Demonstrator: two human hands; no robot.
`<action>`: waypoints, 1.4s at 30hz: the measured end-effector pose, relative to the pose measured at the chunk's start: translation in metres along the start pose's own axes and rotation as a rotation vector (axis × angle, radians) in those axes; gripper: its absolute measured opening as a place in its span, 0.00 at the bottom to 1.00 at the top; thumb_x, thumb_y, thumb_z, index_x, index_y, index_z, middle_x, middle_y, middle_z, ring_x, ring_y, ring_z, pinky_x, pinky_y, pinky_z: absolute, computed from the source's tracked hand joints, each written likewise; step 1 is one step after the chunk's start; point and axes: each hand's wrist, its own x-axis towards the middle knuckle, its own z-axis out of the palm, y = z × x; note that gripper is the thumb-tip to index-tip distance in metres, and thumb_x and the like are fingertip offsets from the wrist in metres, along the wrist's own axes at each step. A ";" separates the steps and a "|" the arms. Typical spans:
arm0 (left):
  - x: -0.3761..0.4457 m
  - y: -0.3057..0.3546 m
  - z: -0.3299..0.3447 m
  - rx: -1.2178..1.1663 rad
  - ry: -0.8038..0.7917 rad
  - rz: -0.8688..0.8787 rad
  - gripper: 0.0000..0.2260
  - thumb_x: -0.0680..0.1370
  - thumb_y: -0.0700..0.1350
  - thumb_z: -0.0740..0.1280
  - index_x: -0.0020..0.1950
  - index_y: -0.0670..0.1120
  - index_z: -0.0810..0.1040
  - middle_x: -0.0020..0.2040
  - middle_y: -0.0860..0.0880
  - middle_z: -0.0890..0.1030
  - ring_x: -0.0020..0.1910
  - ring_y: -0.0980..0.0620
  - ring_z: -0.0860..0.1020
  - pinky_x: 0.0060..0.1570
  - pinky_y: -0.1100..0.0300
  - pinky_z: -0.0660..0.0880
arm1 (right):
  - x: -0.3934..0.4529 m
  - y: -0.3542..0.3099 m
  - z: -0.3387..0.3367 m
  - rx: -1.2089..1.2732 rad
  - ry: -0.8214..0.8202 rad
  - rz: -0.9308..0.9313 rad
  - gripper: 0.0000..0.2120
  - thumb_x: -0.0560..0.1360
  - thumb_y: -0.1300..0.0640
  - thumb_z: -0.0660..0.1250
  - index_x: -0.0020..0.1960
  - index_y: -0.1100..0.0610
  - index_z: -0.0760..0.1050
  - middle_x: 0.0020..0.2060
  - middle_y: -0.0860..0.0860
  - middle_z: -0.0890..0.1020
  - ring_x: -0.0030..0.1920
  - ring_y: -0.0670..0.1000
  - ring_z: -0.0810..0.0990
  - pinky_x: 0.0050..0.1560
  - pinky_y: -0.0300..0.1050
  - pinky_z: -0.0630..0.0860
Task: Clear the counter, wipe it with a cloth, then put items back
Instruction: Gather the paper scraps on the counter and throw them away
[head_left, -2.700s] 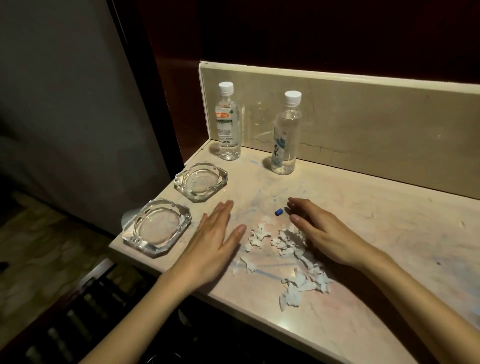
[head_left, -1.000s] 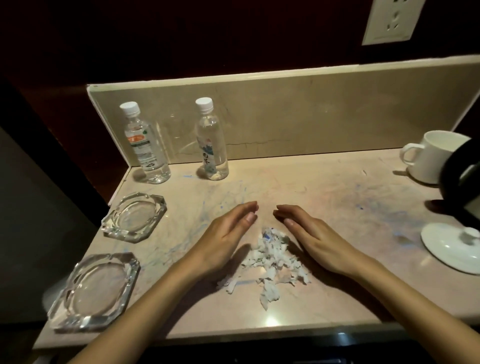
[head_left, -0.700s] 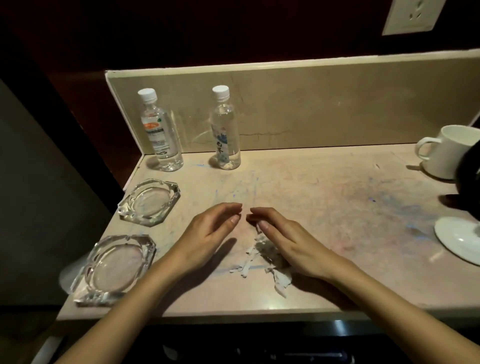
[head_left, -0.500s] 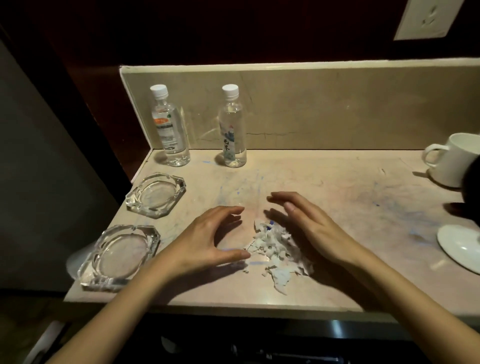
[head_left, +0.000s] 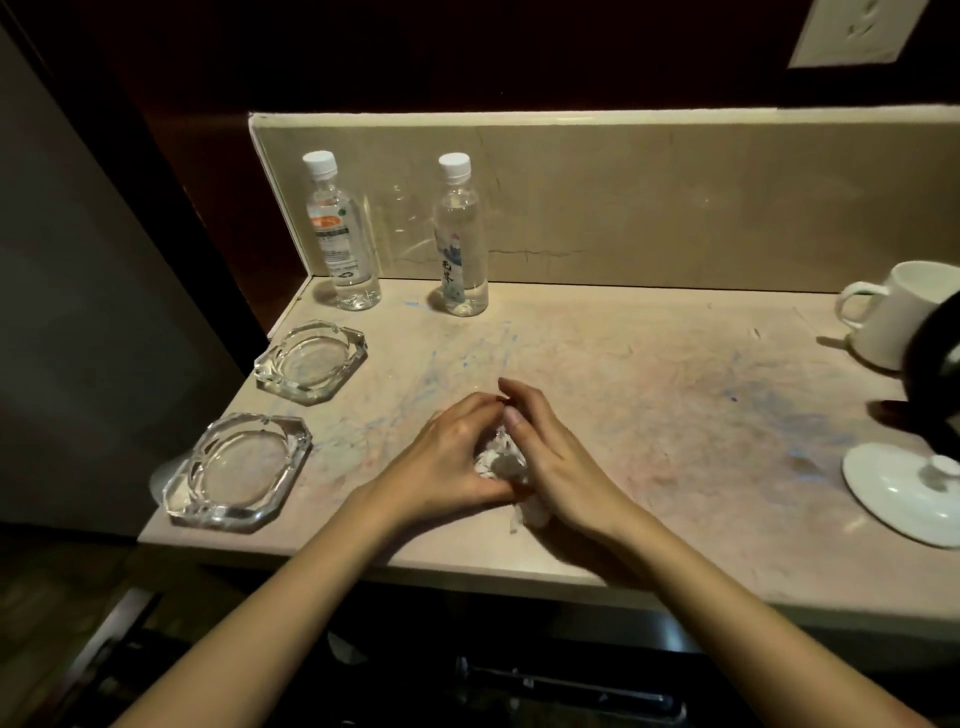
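Scraps now between closed-in hands

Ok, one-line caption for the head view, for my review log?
Both hands, left hand and right hand, cup a pile of torn paper scraps together on the stained counter.

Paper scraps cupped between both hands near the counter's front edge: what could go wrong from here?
1. Some paper scraps poke out under the right hand, near the counter front edge; a lift could drop them to the floor.
2. The near ashtray overhangs the counter's left edge, beside the left hand; an arm swing might knock it off.
3. Blue smears remain; scraps dragged through them may spread them.
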 end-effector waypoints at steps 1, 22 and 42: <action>0.003 0.001 0.001 -0.002 -0.011 -0.001 0.32 0.65 0.58 0.72 0.66 0.47 0.73 0.61 0.53 0.74 0.58 0.56 0.75 0.59 0.59 0.72 | 0.003 -0.001 -0.002 0.046 0.016 0.010 0.21 0.82 0.49 0.53 0.74 0.51 0.60 0.67 0.43 0.68 0.67 0.39 0.67 0.67 0.29 0.62; 0.018 -0.027 -0.016 -0.103 -0.090 0.163 0.27 0.66 0.51 0.78 0.63 0.47 0.78 0.55 0.56 0.78 0.54 0.59 0.77 0.53 0.67 0.73 | 0.007 0.007 -0.049 -0.647 -0.154 -0.092 0.30 0.67 0.46 0.76 0.66 0.51 0.72 0.56 0.45 0.71 0.47 0.36 0.72 0.45 0.27 0.67; 0.024 -0.026 -0.021 -0.113 -0.097 0.139 0.20 0.67 0.47 0.78 0.57 0.48 0.82 0.50 0.54 0.80 0.47 0.57 0.79 0.48 0.63 0.75 | 0.004 0.003 -0.050 -0.571 -0.104 0.017 0.35 0.64 0.48 0.79 0.68 0.50 0.70 0.57 0.47 0.74 0.56 0.44 0.74 0.56 0.36 0.72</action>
